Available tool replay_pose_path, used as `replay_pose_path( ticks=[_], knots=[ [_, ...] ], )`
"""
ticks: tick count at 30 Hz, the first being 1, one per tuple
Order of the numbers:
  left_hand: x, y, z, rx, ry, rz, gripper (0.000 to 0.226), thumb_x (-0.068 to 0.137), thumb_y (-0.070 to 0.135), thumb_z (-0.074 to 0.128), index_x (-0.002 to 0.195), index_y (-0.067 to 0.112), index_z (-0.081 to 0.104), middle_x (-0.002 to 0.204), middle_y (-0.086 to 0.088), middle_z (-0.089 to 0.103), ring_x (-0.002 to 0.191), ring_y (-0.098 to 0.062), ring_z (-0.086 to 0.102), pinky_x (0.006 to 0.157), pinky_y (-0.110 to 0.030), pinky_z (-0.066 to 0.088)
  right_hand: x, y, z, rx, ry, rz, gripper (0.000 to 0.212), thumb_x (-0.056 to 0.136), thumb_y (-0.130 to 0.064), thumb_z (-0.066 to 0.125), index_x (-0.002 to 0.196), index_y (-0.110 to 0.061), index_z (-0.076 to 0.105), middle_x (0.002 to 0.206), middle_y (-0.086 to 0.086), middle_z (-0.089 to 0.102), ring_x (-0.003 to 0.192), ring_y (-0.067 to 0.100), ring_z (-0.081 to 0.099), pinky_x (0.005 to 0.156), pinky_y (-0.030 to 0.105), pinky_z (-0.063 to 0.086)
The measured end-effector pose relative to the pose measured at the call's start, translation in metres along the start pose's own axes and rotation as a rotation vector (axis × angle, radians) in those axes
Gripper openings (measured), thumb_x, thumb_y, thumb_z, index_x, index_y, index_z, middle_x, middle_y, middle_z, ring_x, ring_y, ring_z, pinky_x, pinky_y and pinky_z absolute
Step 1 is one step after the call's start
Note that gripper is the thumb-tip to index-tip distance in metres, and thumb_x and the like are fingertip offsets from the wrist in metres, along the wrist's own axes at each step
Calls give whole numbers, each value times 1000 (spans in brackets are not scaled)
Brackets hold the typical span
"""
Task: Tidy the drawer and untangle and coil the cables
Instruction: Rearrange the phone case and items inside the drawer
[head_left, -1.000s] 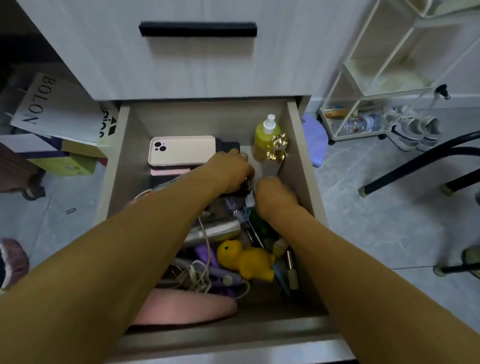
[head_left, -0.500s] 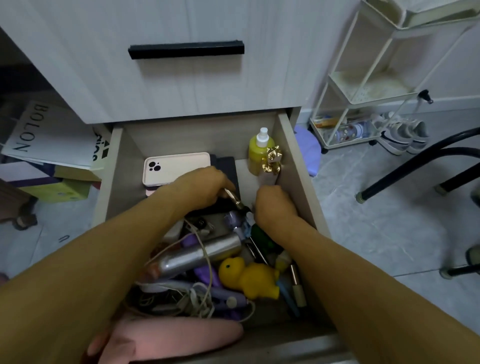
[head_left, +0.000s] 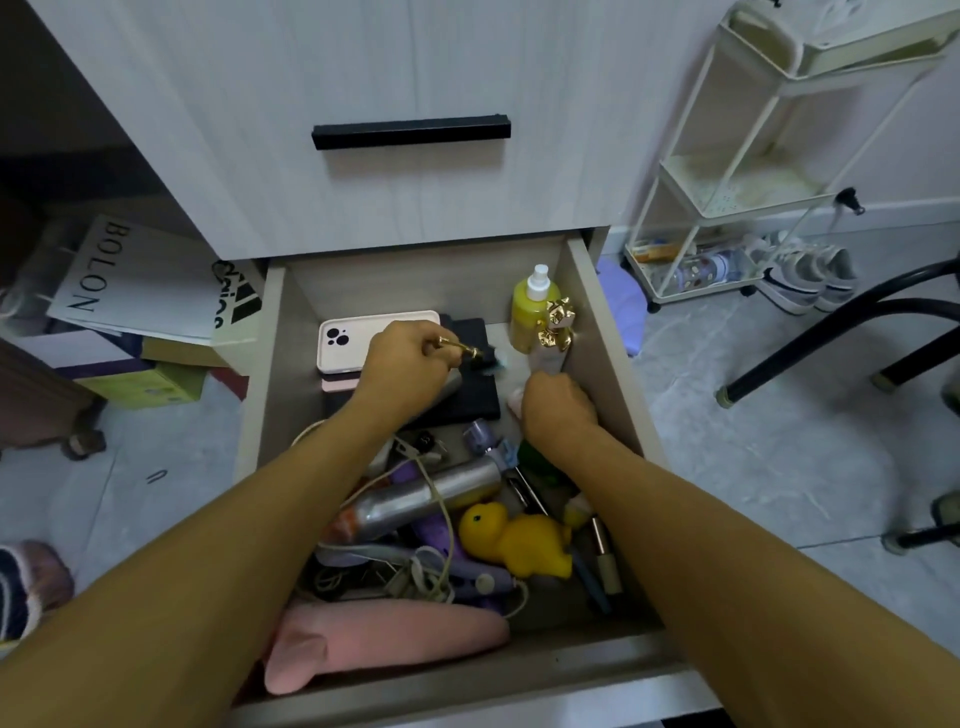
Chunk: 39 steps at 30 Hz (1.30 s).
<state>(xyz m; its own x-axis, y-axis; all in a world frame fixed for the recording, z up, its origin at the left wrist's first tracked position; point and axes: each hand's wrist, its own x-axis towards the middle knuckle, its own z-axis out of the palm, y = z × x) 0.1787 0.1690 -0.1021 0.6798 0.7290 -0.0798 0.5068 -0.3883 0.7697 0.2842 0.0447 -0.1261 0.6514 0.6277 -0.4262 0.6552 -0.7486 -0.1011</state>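
- Left hand (head_left: 402, 364): fingers curled round a small gold-coloured object (head_left: 460, 347), lifted over the dark case (head_left: 467, 379) at the back of the drawer (head_left: 605, 332); half a second ago lower and nearer the clutter, so the object now drawn clear of it
- Right hand (head_left: 558, 408): fingers curled downward near the right wall, beside a small white-pink item (head_left: 516, 401); grip on anything not discernible; position almost unchanged
- White cables (head_left: 415, 566): tangled in the front half of the drawer, looped over the silver bottle (head_left: 431, 499) and purple parts, beside the yellow duck (head_left: 514, 538); not yet touched or coiled
- Back of drawer: pink phone case (head_left: 348, 345), yellow spray bottle (head_left: 527, 312) upright in the right corner, gold-wrapped figure (head_left: 556, 325) in front of it
- Judged stage: sorting of loose items under way, untangling still ahead; removal of small pieces likely to free access to the cables
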Motion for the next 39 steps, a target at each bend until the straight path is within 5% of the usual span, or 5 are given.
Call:
replay_pose_path(
  ticks=[9, 15, 21, 33, 39],
  knots=[
    [28, 2, 13, -154, 60, 6, 16, 96, 15, 57, 86, 16, 69, 82, -8, 73, 82, -27, 69, 83, -44, 57, 9, 1, -12, 25, 13, -69, 16, 97, -14, 52, 110, -7, 58, 114, 15, 62, 100, 30, 62, 80, 36, 53],
    [60, 18, 28, -135, 25, 5, 19, 95, 17, 58, 83, 8, 71, 83, -11, 73, 83, -29, 69, 77, -38, 55, -5, 6, -53, -506, 186, -349, 25, 96, -14, 51, 120, -10, 58, 123, 19, 53, 113, 33, 52, 88, 36, 47],
    [83, 19, 44, 33, -19, 4, 27, 95, 22, 59, 81, 3, 70, 70, -14, 62, 60, -22, 52, 57, -28, 41, -6, 24, -70, -597, 165, -562, 28, 95, -7, 50, 122, -10, 58, 127, 18, 44, 104, 33, 59, 71, 37, 45],
    [78, 11, 49, 12, 57, -71, 24, 89, 18, 70, 110, 6, 72, 96, -9, 73, 89, -17, 65, 76, -18, 42, 12, 37, -50, -120, 330, -516, 28, 92, -11, 55, 119, -11, 49, 120, 9, 51, 97, 24, 57, 75, 29, 45],
    [46, 14, 29, 47, -217, 265, 35, 85, 4, 71, 116, 20, 70, 101, 8, 70, 84, 1, 64, 82, -10, 47, 8, 41, -58, 301, 432, -535, 25, 88, -3, 54, 113, -5, 53, 103, 11, 58, 89, 27, 57, 73, 36, 48]
  ],
)
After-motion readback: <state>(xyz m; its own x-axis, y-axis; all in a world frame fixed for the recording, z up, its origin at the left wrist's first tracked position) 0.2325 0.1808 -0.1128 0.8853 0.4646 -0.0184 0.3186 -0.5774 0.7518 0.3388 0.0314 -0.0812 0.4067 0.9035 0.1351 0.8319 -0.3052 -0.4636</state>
